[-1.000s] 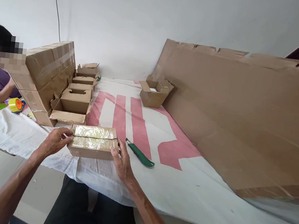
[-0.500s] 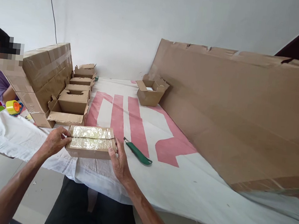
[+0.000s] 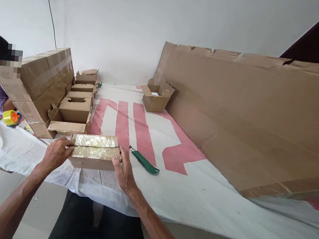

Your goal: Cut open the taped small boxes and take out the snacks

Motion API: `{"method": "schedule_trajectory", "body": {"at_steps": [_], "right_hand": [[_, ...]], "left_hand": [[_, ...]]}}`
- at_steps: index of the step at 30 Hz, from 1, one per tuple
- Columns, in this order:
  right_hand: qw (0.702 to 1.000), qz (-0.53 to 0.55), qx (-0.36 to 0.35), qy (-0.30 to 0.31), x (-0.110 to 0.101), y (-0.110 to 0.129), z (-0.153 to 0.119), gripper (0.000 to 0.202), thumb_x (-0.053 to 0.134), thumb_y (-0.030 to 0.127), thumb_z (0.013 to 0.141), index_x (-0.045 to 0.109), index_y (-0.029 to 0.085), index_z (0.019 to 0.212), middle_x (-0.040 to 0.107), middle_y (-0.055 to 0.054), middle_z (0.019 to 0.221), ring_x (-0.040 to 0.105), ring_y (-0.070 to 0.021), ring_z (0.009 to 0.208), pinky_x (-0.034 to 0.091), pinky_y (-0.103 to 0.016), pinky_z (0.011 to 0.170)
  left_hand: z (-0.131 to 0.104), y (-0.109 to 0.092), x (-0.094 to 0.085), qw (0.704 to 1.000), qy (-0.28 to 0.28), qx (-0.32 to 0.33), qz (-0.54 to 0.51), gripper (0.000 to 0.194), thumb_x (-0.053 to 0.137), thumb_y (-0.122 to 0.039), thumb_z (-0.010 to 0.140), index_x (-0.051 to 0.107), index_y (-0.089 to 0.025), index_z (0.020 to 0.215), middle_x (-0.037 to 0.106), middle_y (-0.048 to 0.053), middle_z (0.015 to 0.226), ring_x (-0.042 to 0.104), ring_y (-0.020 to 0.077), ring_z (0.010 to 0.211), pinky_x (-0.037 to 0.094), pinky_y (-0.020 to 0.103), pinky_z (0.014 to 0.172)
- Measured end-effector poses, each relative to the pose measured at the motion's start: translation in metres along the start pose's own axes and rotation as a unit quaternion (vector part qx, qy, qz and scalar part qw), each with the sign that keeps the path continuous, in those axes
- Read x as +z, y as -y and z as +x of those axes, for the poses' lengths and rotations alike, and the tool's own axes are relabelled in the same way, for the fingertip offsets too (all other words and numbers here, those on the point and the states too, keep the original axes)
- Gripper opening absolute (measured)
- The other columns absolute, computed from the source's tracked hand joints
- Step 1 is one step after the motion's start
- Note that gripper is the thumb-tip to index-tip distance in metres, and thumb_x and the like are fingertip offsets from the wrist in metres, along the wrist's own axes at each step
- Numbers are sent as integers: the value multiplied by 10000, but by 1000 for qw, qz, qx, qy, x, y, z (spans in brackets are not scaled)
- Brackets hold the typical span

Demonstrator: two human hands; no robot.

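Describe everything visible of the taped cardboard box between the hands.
The cardboard box is brown, oblong and low, its long side running left to right. Shiny, yellowish clear-looking tape covers much of its top on both sides of a dark lengthwise line; whether that line is a seam or a cut is unclear. The box sits on the cloth near its front edge. The left hand touches its left end, the right hand its right end.
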State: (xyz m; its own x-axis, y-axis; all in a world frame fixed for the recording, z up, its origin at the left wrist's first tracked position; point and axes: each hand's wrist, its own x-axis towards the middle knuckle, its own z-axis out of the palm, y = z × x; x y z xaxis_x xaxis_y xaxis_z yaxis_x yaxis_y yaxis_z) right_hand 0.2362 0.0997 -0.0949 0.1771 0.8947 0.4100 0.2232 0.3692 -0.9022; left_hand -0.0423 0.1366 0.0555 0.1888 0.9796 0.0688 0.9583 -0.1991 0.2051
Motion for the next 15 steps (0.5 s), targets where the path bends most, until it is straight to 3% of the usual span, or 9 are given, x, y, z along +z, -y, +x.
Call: {"method": "schedule_trajectory", "body": {"at_steps": [6,15], "right_hand": [[1000,-13,-6,-4,1,0,0,597,525,560,1115,536,241,1619,610,-170,1562,594,-342,1446,542,-548,1198],[1000,-19,-7,-1,1,1,0,581,539,514,1098,515,227,1603,627,-169,1505,616,-338,1385,565,-534,1153]], "left_hand": [[5,-1,-2,999,34,5,26,252,545,-310,1030,784,-229,1028,747,99,1127,727,308,1036,463,378,824],[13,8,-1,997,58,49,-22,203,499,-339,997,665,-244,928,722,92,1014,704,309,996,475,407,853]]}}
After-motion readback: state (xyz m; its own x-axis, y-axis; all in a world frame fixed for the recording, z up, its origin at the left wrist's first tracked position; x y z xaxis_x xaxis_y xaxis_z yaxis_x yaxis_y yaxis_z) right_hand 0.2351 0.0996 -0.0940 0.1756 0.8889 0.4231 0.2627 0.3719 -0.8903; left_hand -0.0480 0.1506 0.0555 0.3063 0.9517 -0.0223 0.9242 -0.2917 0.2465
